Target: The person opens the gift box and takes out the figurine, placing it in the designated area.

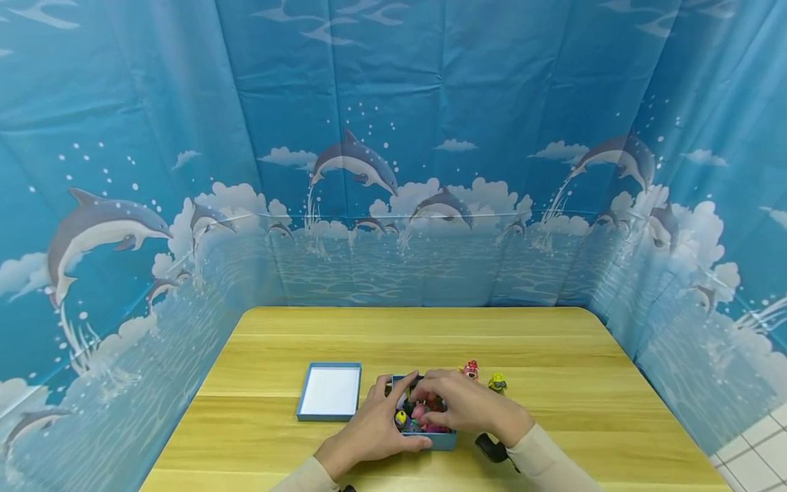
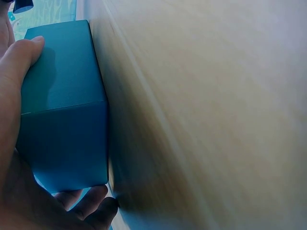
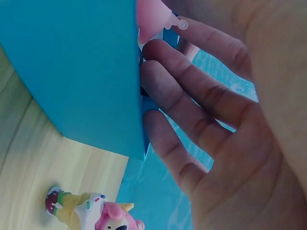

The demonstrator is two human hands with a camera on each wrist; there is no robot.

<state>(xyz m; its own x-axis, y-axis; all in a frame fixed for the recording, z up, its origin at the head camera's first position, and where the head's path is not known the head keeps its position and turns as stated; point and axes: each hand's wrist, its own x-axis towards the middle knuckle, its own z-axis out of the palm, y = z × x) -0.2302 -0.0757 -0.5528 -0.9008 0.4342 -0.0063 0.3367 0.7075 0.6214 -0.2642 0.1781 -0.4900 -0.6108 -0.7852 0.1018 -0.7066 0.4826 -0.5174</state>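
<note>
The blue box [image 1: 444, 441] full of small toy figures stands at the table's front. My left hand [image 1: 376, 425] grips the box at its left, thumb along the front wall; in the left wrist view the fingers [image 2: 91, 201] curl by a side of the box [image 2: 62, 143]. Over the box's right part, my right hand [image 1: 470, 403] reaches in with bent fingers. A pink toy figure [image 1: 419, 411] sits between its thumb and index finger; in the right wrist view the pink figure [image 3: 152, 19] rises above the rim. The exact contact is partly hidden.
A shallow blue-edged lid [image 1: 329, 389] with a white inside lies left of the box. Behind the right hand stand a pink-and-red figure [image 1: 471, 370] and a yellow figure [image 1: 497, 382]. Dolphin-printed curtains [image 1: 430, 266] border the wooden table [image 1: 258, 444].
</note>
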